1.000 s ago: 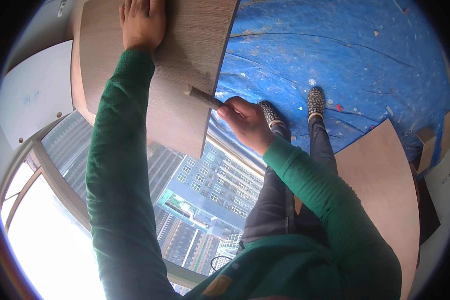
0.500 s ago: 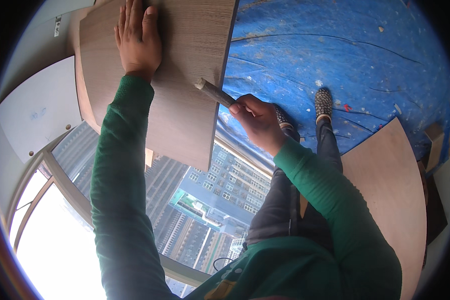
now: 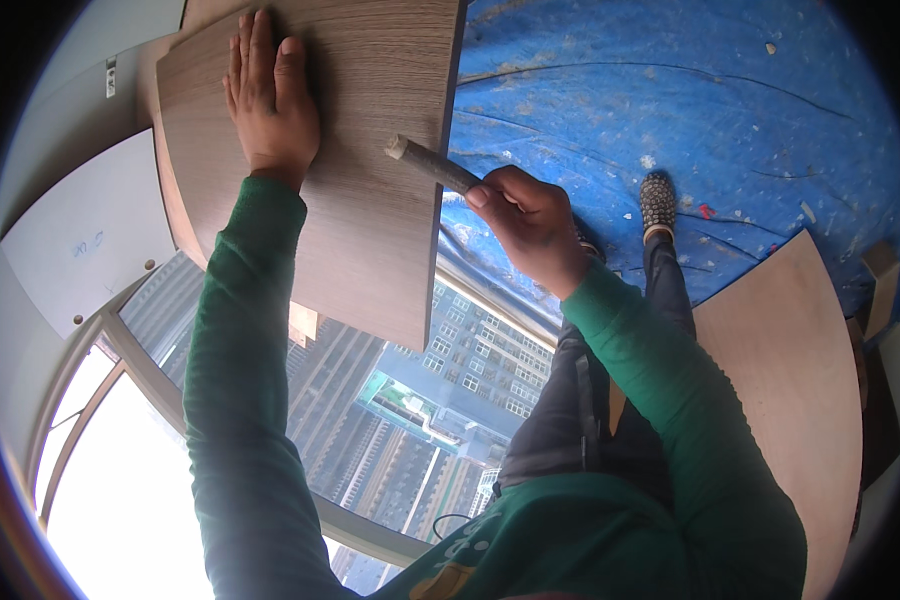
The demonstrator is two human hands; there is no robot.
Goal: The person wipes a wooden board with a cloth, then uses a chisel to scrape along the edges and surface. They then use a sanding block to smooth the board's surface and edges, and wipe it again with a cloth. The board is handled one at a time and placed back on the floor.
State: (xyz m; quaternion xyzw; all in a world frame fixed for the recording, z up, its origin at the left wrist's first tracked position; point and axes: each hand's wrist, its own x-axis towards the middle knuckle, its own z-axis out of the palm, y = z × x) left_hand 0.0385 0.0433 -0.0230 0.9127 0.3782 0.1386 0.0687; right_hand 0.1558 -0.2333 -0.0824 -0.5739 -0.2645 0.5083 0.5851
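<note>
My left hand (image 3: 273, 112) lies flat on a brown wood-grain board (image 3: 370, 235), palm down with the fingers stretched out. In my right hand (image 3: 535, 225), just past the board's right edge, is a short dark stick (image 3: 438, 168) with a pale, rough end. Thumb and fingers close round its near end. Its far end reaches over that edge and above the board's face; whether it touches the board I cannot tell.
Blue sheeting (image 3: 610, 120), speckled with debris, covers the floor at the right. A pale plywood panel (image 3: 785, 380) leans near my legs. A white panel (image 3: 95, 235) stands at the left, above a window (image 3: 120, 470). High-rise buildings show through the glass below the board.
My right hand and the stick have moved slightly farther away over the board's edge. My left hand stays flat on the board, while the whole view has shifted a little.
</note>
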